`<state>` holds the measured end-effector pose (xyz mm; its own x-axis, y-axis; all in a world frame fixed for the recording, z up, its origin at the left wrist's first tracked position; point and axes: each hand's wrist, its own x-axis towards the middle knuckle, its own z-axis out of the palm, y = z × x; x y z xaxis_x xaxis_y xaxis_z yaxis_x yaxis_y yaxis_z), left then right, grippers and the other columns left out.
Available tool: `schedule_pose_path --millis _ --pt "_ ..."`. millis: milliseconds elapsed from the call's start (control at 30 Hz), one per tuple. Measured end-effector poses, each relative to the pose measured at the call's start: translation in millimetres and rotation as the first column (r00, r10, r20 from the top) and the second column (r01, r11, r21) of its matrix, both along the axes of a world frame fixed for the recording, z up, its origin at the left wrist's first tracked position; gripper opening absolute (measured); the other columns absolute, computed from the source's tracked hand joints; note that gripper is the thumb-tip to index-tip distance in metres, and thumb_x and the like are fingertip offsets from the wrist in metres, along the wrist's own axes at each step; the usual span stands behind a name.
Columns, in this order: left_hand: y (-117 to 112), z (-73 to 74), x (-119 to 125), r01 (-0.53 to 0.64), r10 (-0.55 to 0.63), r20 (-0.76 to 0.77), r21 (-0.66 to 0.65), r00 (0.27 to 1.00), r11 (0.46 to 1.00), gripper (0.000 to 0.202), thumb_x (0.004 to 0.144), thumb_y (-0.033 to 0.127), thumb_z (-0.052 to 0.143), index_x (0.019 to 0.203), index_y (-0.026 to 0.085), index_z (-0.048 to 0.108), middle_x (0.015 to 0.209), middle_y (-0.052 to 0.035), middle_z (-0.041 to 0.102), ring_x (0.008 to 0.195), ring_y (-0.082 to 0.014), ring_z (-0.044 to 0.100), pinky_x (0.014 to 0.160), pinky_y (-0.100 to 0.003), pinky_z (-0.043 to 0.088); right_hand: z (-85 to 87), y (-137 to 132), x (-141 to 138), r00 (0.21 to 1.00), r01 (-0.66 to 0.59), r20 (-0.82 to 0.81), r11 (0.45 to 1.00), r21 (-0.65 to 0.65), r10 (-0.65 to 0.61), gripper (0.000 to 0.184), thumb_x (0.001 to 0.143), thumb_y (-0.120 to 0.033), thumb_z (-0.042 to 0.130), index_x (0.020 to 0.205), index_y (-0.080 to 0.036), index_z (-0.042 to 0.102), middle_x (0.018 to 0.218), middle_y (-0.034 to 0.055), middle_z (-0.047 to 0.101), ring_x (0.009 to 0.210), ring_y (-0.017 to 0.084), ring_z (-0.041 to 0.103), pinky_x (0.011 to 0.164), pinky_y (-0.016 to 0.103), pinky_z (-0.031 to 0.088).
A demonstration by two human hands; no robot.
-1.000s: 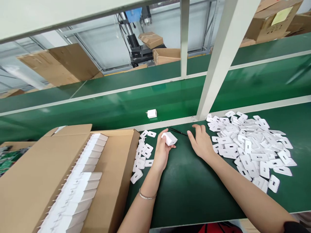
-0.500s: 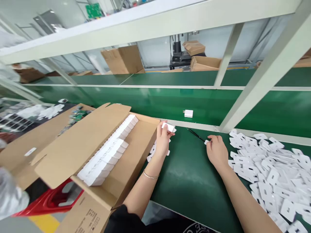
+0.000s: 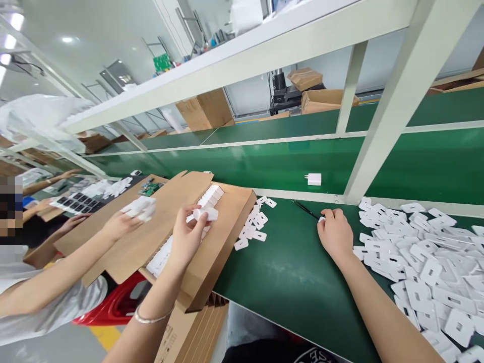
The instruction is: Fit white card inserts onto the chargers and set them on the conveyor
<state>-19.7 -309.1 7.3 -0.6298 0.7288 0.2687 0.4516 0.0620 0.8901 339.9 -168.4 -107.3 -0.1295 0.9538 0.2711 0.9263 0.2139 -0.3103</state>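
My left hand (image 3: 186, 233) is closed around a white block (image 3: 207, 214) that looks like a charger. It is above the open cardboard box (image 3: 230, 229), where a row of similar white blocks (image 3: 161, 258) stands, partly hidden by my forearm. On the green table, the fingers of my right hand (image 3: 336, 234) pinch a small white piece (image 3: 321, 219), mostly covered by the fingertips. Thin black tweezers (image 3: 304, 208) lie at those fingertips; whether I also grip them cannot be told. Flat white plates with slots (image 3: 431, 272) form a large heap right of this hand.
A smaller group of white plates (image 3: 254, 227) lies beside the box. A white charger with prongs (image 3: 313, 179) is near the green back panel. At left, a co-worker's hand (image 3: 123, 224) holds white pieces over the box flap. A shelf post (image 3: 389, 111) rises at the right.
My left hand has moved left with the white block, from the table side to above the box. A co-worker's arm has come in from the left. The view has shifted; my right hand stays put.
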Motion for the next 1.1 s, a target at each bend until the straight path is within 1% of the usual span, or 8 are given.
schedule_pose_path --millis 100,167,333,433,633,800,1000,1100 --pt "-2 -4.2 7 0.066 -0.072 -0.072 -0.081 0.995 0.995 0.048 0.087 0.059 0.071 0.113 0.020 0.060 0.107 -0.0060 0.067 0.077 -0.0194 0.073 0.074 -0.038 0.063 0.0 -1 1 1.000 -0.009 -0.002 1.000 -0.004 0.009 0.034 0.099 -0.018 0.046 0.124 -0.012 0.069 0.112 0.0186 0.062 0.100 0.032 0.064 0.076 0.039 0.049" --pt "-4 -6.5 14 0.077 -0.108 -0.233 -0.139 0.967 0.987 0.042 0.092 0.056 0.067 0.114 0.021 0.062 0.109 -0.0068 0.066 0.076 -0.0189 0.071 0.074 -0.038 0.062 -1.5 0 3 1.000 -0.019 -0.009 1.000 0.001 0.019 0.034 0.099 -0.016 0.045 0.124 -0.012 0.069 0.112 0.0185 0.062 0.100 0.032 0.064 0.076 0.039 0.049" --pt "-5 -14.3 23 0.048 -0.235 -0.613 -0.306 0.754 0.951 0.029 0.100 0.046 0.058 0.118 0.025 0.067 0.120 -0.0098 0.066 0.088 -0.0244 0.071 0.077 -0.038 0.060 -8.0 3 6 0.999 -0.031 -0.012 0.999 0.011 0.031 0.035 0.096 -0.012 0.046 0.124 -0.013 0.069 0.112 0.0179 0.062 0.100 0.031 0.063 0.079 0.040 0.050" --pt "-4 -21.5 21 0.021 -0.306 -0.656 -0.404 0.690 0.915 0.028 0.102 0.040 0.053 0.122 0.025 0.065 0.126 -0.0116 0.067 0.093 -0.0276 0.074 0.075 -0.038 0.059 -10.0 3 6 0.999 -0.032 -0.010 0.999 0.030 0.032 0.036 0.094 -0.010 0.048 0.124 -0.014 0.068 0.112 0.0180 0.062 0.101 0.032 0.062 0.081 0.041 0.050" --pt "-15 -29.5 7 -0.055 -0.307 -0.651 -0.473 0.694 0.879 0.032 0.104 0.039 0.048 0.126 0.022 0.062 0.127 -0.0136 0.065 0.085 -0.0261 0.074 0.080 -0.040 0.059 -4.6 1 3 1.000 -0.010 0.004 1.000 -0.020 0.010 0.037 0.095 -0.009 0.048 0.126 -0.012 0.069 0.114 0.0183 0.063 0.104 0.032 0.063 0.085 0.041 0.050" --pt "-35 -29.5 -5 -0.138 -0.430 -0.583 -0.688 0.689 0.712 0.028 0.102 0.038 0.049 0.119 0.021 0.065 0.117 -0.0135 0.069 0.090 -0.0300 0.074 0.078 -0.040 0.057 -0.6 -1 1 1.000 0.000 0.009 0.999 -0.035 0.000 0.037 0.096 -0.009 0.048 0.126 -0.012 0.069 0.115 0.0184 0.063 0.102 0.032 0.062 0.086 0.041 0.050" --pt "-86 -35.7 -34 -0.366 -0.573 -0.590 -0.806 0.569 0.465 0.027 0.095 0.031 0.054 0.113 0.021 0.072 0.102 -0.0147 0.075 0.111 -0.0408 0.070 0.091 -0.049 0.053 -4.4 -1 2 1.000 -0.014 -0.002 1.000 -0.005 0.014 0.034 0.093 -0.010 0.052 0.122 -0.013 0.069 0.114 0.0176 0.062 0.100 0.031 0.061 0.082 0.040 0.049" --pt "-115 -40.3 -51 -0.410 -0.571 -0.552 -0.834 0.608 0.369 0.035 0.094 0.030 0.050 0.120 0.021 0.073 0.104 -0.0149 0.072 0.109 -0.0395 0.071 0.090 -0.048 0.054 -7.8 0 2 1.000 -0.009 -0.007 1.000 0.003 0.009 0.033 0.093 -0.010 0.054 0.122 -0.014 0.069 0.113 0.0165 0.062 0.100 0.030 0.061 0.082 0.039 0.049"
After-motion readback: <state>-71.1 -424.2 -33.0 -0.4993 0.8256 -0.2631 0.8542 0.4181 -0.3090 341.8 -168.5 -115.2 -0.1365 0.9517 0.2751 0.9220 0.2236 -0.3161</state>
